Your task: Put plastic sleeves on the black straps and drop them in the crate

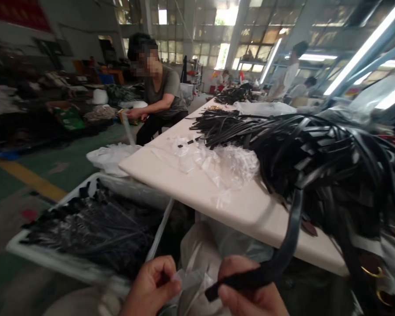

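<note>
Two hands at work just below the near edge of a white table. The left hand (149, 287) holds a clear plastic sleeve (187, 280) in a narrow pinch between thumb and fingertip. The right hand (250, 287) closes narrowly on a black strap (266, 273) close to its free end, which leaves that end short and pointed toward the sleeve, while the remaining length rises to a heap of straps (316, 153) on the table (197, 206). Both hands sit low, above a white sack (197, 259), with open room around them and only a small gap between sleeve and strap end. Loose sleeves (217, 162) lie crumpled on the tabletop beside the heap, within reach. To the left, a white tray (52, 210) holds bagged black straps (92, 232). Gold buckles (371, 272) show at lower right. A co-worker (161, 87) sits at the table's far end, handling a clear strip (128, 129).
</note>
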Demonstrator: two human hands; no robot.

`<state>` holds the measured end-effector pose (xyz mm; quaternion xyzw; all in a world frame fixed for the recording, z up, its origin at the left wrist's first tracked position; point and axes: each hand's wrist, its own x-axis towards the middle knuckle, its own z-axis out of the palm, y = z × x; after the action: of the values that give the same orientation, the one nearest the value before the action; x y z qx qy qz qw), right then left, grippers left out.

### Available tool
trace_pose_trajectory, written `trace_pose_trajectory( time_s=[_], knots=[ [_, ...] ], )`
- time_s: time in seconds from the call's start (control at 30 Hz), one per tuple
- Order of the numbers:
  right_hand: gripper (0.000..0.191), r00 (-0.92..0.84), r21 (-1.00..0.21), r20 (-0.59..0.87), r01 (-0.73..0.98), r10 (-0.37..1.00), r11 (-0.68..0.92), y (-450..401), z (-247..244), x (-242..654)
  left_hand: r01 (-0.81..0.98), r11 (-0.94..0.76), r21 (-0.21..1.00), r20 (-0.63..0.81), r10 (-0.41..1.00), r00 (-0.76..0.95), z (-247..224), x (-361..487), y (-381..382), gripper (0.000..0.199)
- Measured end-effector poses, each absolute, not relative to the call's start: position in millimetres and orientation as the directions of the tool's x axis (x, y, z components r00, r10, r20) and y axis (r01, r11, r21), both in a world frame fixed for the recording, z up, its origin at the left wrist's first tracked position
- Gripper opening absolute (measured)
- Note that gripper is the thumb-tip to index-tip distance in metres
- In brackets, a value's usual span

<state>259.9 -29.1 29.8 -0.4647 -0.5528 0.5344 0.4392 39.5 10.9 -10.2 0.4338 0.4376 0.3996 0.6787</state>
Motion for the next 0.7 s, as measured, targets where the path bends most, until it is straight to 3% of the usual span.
trace_pose_trajectory(
  time_s=[0.13, 0.33, 0.47, 0.63, 0.7],
  knots=[
    [0.035, -0.184, -0.988, 0.099, 0.102, 0.978, 0.119, -10.0, 38.8, 244.5, -0.154, 0.299, 0.942, -0.246, 0.925, 0.289, -8.2, 31.0, -0.5, 0.058],
    [0.039, -0.209, -0.996, -0.009, 0.088, 0.978, 0.01, -13.4, 19.3, 225.9, -0.137, 0.257, 0.957, -0.203, 0.926, 0.319, -19.1, 23.6, -2.8, 0.058],
    [0.036, -0.316, -0.99, -0.031, 0.143, 0.948, 0.015, -13.5, 8.7, 225.0, -0.104, 0.287, 0.952, -0.228, 0.895, 0.383, -19.6, 24.0, -2.6, 0.051],
    [0.038, -0.432, -0.966, -0.062, 0.253, 0.9, 0.055, -14.1, -5.5, 222.5, 0.145, 0.343, 0.928, -0.371, 0.882, 0.29, -21.5, 27.7, -7.7, 0.024],
    [0.044, -0.375, -0.985, -0.047, 0.174, 0.926, 0.02, -11.7, -8.5, 228.6, 0.273, 0.34, 0.9, -0.41, 0.873, 0.264, -19.5, 24.8, -9.6, 0.012]
  ],
)
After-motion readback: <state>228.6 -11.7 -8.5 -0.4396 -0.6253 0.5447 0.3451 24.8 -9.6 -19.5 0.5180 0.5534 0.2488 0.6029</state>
